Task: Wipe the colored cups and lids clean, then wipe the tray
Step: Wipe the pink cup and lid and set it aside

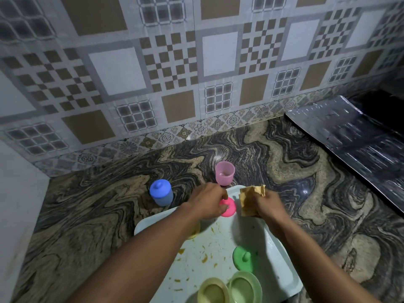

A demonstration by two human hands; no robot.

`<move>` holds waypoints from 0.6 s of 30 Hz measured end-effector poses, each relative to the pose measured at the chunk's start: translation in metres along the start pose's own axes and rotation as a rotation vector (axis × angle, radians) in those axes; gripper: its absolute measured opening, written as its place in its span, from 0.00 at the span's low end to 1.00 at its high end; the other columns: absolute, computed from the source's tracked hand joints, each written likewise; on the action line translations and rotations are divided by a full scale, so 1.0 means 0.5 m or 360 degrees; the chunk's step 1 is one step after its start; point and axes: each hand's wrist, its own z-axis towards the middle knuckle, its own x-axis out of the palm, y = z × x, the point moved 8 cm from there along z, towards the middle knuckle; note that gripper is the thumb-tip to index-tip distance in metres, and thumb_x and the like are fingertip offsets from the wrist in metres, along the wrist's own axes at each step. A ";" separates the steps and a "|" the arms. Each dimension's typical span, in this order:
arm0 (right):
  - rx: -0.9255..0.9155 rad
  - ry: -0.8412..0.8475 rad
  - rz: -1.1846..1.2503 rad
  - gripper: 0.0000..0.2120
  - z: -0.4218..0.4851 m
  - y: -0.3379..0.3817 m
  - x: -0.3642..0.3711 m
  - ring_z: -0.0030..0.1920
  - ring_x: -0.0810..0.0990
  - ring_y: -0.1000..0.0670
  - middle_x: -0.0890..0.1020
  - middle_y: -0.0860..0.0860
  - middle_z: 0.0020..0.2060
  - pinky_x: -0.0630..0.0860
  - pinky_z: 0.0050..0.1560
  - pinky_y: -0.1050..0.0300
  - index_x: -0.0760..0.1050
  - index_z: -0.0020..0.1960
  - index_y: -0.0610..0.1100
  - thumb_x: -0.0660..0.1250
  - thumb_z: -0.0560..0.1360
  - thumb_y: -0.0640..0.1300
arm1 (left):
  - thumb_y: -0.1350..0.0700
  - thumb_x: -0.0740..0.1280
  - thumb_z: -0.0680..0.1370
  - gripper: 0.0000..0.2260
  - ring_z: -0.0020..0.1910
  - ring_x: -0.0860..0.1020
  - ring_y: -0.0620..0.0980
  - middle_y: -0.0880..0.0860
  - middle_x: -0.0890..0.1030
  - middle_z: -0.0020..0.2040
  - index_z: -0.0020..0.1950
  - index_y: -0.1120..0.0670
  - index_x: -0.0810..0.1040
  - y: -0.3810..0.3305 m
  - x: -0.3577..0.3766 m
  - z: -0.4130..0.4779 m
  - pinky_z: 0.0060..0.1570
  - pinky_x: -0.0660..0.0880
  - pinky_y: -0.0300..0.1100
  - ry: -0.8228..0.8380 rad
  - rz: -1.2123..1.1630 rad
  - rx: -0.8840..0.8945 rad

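1. Two open cups, a yellow cup (213,290) and a pale green cup (244,286), stand side by side at the near edge of a stained white tray (269,272).
2. A green lid (243,258) lies just beyond them on the tray.
3. Both forearms stretch toward the tray's far end.
4. The left hand (207,201), knuckles up, curls its fingers round a pink lid (229,207).
5. The right hand (267,204) clutches a bunched tan cloth (249,200) just right of that lid.
6. A pink cup (224,176) and a lidded blue cup (161,193) stand beyond the tray on the marbled counter (98,215).

Mostly under left forearm (153,248): yellow lid (195,234); cut by bottom edge: yellow cup (213,290).
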 end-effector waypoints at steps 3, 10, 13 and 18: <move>-0.0098 0.0024 -0.0215 0.09 -0.019 -0.010 0.000 0.36 0.83 0.41 0.86 0.39 0.39 0.82 0.43 0.33 0.83 0.49 0.41 0.65 0.76 0.41 | 0.45 0.68 0.75 0.15 0.53 0.81 0.57 0.52 0.85 0.52 0.57 0.49 0.83 -0.012 0.006 -0.004 0.51 0.78 0.48 -0.0032 0.0096 0.0008; -0.0414 -0.0005 -0.0690 0.06 -0.052 0.009 0.013 0.40 0.83 0.48 0.85 0.51 0.38 0.80 0.43 0.50 0.80 0.44 0.45 0.65 0.77 0.43 | 0.45 0.66 0.77 0.11 0.49 0.80 0.53 0.50 0.85 0.46 0.51 0.50 0.84 -0.024 0.012 -0.005 0.55 0.71 0.50 -0.0132 0.0150 -0.0047; -0.0628 -0.0121 -0.0872 0.08 -0.059 0.033 0.012 0.47 0.82 0.49 0.85 0.52 0.46 0.72 0.45 0.58 0.80 0.52 0.47 0.64 0.77 0.39 | 0.47 0.66 0.78 0.11 0.52 0.80 0.54 0.50 0.84 0.49 0.53 0.50 0.83 -0.025 0.003 -0.013 0.56 0.72 0.51 -0.0214 0.0117 -0.0009; -0.1247 -0.0056 -0.1188 0.26 -0.086 0.045 0.070 0.56 0.81 0.46 0.83 0.47 0.56 0.70 0.58 0.64 0.80 0.61 0.42 0.60 0.65 0.33 | 0.50 0.64 0.79 0.10 0.52 0.77 0.53 0.51 0.81 0.50 0.52 0.52 0.83 -0.029 -0.056 -0.036 0.53 0.69 0.48 -0.0544 -0.0050 0.0058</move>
